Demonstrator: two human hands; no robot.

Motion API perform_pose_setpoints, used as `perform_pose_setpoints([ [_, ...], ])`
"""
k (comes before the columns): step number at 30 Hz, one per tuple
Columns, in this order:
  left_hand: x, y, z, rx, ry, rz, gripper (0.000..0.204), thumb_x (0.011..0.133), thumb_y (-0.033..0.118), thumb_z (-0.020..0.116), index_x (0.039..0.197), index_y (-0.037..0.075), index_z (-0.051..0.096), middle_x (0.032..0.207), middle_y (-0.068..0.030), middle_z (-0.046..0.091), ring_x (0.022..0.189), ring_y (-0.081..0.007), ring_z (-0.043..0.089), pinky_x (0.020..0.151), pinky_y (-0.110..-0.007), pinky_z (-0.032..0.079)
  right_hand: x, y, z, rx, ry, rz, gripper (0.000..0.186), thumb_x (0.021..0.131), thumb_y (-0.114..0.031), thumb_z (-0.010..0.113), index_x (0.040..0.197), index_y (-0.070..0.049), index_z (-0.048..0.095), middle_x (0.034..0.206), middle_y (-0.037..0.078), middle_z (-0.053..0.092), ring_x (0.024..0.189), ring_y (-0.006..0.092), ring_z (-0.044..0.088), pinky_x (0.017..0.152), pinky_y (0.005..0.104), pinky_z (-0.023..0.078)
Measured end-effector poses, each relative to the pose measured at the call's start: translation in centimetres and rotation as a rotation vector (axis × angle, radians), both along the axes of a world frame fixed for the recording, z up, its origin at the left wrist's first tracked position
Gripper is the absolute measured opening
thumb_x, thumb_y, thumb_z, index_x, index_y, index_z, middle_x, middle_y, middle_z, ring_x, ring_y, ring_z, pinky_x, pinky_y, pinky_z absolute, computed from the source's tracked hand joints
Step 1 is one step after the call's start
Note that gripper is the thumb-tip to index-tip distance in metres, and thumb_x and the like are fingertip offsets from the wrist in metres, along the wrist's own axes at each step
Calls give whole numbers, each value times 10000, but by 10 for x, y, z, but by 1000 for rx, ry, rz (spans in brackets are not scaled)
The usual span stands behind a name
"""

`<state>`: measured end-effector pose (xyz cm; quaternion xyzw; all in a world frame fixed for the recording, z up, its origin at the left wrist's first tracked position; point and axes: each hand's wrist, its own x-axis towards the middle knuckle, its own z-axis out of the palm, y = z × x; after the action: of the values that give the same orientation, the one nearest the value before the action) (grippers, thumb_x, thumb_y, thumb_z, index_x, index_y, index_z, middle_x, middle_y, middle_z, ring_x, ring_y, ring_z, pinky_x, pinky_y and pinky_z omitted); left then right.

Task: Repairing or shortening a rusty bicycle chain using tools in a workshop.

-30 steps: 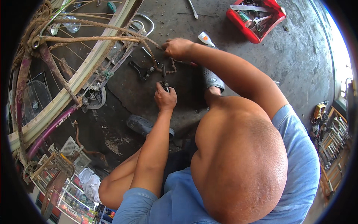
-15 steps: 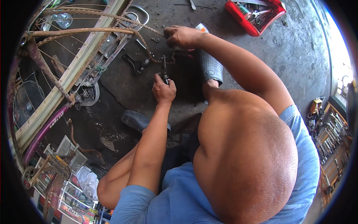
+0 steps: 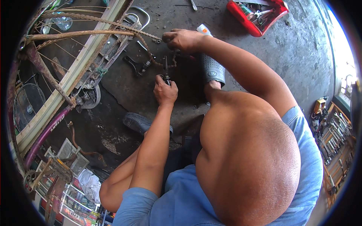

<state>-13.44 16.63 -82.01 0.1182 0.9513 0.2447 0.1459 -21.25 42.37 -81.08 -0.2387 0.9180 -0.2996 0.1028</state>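
Observation:
My left hand (image 3: 166,92) is closed around dark needle-nose pliers (image 3: 166,67), whose narrow jaws point away from me and meet the hanging loop of a rusty bicycle chain (image 3: 148,49). My right hand (image 3: 185,40) is curled beyond the pliers, fingertips close to the free end of the upper chain run (image 3: 151,36). What its fingers hold is hidden. Below that hand, the loop's other end rises toward the palm, and a bit of something red shows there. A black chain tool (image 3: 138,66) lies on the floor left of the pliers.
A rusty bicycle frame with a purple tube (image 3: 47,132) fills the left side. A red open container (image 3: 245,20) with tools stands far right. A white bottle (image 3: 203,30) lies beside my grey clog (image 3: 213,67). Wrenches hang on a rack (image 3: 337,139) at right.
My right hand has shifted slightly left and nearer me, its fingers closer to the upper chain's end. Less of the red thing below it shows. My left hand stays nearly still with the pliers.

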Motion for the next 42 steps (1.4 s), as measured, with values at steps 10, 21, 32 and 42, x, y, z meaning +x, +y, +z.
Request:
perform_pose_setpoints([
  [10, 1, 1, 2, 11, -33, 2, 346, 834, 157, 620, 1120, -10, 519, 1005, -262, 652, 938, -474, 647, 833, -545, 501, -3, 1, -2, 80, -196, -35, 290, 726, -32, 723, 1016, -34, 726, 1531, 186, 410, 1131, 360, 673, 855, 441, 614],
  [21, -1, -1, 1, 15, -14, 3, 351, 830, 152, 622, 1124, -9, 519, 1004, -261, 653, 936, -479, 648, 835, -544, 503, 0, -4, 6, -10, -218, -113, 328, 704, 3, 712, 1031, -22, 699, 1298, 167, 547, 1077, 371, 674, 852, 436, 603],
  [32, -3, -4, 0, -11, 12, -22, 374, 811, 158, 645, 1118, -8, 510, 1007, -248, 647, 917, -463, 661, 818, -541, 530, -2, -7, 22, 30, -316, -87, 254, 741, -17, 673, 992, -1, 712, 1164, 182, 626, 1097, 373, 663, 913, 441, 561],
  [42, -1, 5, 2, -38, 4, -59, 372, 811, 168, 657, 1095, -13, 499, 1009, -249, 641, 915, -462, 660, 813, -541, 533, -8, -9, -1, 79, -359, -131, 277, 721, -22, 685, 993, -17, 737, 1129, 204, 657, 1054, 369, 691, 829, 428, 590],
])
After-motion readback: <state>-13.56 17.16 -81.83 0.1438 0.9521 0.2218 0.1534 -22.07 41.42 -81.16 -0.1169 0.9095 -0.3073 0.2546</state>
